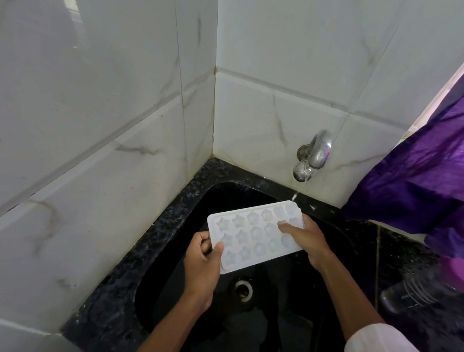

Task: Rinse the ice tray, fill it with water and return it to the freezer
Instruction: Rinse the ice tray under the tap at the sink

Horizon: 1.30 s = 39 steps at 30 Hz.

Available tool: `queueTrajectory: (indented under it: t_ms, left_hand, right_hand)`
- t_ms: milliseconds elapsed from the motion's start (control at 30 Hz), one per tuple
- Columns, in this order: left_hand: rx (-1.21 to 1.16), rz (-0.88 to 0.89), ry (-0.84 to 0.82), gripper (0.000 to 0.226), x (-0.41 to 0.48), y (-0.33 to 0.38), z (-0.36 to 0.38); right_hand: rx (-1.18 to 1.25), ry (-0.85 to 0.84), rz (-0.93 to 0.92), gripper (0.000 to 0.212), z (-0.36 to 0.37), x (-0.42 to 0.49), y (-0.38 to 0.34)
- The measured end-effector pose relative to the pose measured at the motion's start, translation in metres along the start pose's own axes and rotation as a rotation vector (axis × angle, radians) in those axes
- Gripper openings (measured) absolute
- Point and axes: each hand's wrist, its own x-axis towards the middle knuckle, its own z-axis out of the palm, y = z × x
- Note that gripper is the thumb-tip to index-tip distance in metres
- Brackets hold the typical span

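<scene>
1. Rising on the left, a white marble-look tiled wall (69, 125) meets the speckled black counter (137, 258) that rims a black sink (287, 330).
2. Left hand (203, 263) grips the near-left end of the ice tray (252, 234), thumb on top and fingers curled underneath.
3. Ice tray, white with star and round cells, is held face up over the sink, above the drain (244, 289).
4. A wall tap (313, 157) drops a thin water stream (294, 196) onto the tray's far-right corner.
5. Right hand (305, 238) holds the far-right end, one finger lying across the cells and partly covering them.
6. Far right, a purple curtain (448, 160) hangs over the counter; a dark bottle (428, 287) with a purple cap lies near.
</scene>
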Motion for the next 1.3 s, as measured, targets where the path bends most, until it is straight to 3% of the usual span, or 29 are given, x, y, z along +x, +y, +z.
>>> queueTrajectory:
  t_ms: [67,167,233,300,367,433,500,700,800,1000,1167,1300]
  left_hand:
    - [0.134,0.152,0.015,0.014,-0.001,0.003,-0.008]
    - [0.476,0.588,-0.019,0.016,-0.003,0.009,-0.022]
    - [0.711,0.901,-0.079,0.030,-0.001,0.005,-0.030]
    - [0.931,1.186,-0.110,0.023,0.002,0.000,-0.038]
    - [1.039,1.327,-0.122,0.031,0.003,-0.003,-0.043]
    - [1.045,1.349,-0.163,0.034,0.003,-0.006,-0.046]
    - [0.982,1.254,-0.137,0.026,0.001,-0.013,-0.044]
    - [0.316,0.303,0.253,0.013,0.000,-0.001,-0.016]
    - [-0.050,-0.005,0.275,0.012,0.005,0.002,0.001]
    - [-0.350,-0.203,0.175,0.013,0.002,0.008,0.031]
    - [-0.371,-0.256,0.116,0.008,-0.006,0.004,0.043]
    - [-0.393,-0.286,0.119,0.006,-0.008,0.002,0.041]
  right_hand:
    - [0.059,-0.071,0.027,0.046,0.003,-0.003,0.004]
    - [0.018,-0.087,0.080,0.075,0.008,-0.006,0.014]
    - [0.012,-0.102,0.120,0.078,0.011,-0.007,0.023]
    - [0.009,-0.102,0.146,0.074,0.014,-0.010,0.029]
    - [0.006,-0.091,0.165,0.067,0.017,-0.012,0.034]
    - [0.001,-0.090,0.175,0.060,0.018,-0.015,0.035]
    - [0.010,-0.100,0.180,0.057,0.017,-0.016,0.035]
    - [0.103,-0.045,0.161,0.055,0.006,-0.010,0.037]
    - [0.179,0.016,0.142,0.055,0.001,-0.004,0.034]
    - [0.393,0.093,0.142,0.051,-0.006,0.005,0.022]
    - [0.563,0.063,0.114,0.030,-0.011,0.004,0.005]
    - [0.597,0.032,0.093,0.028,-0.011,0.002,0.000]
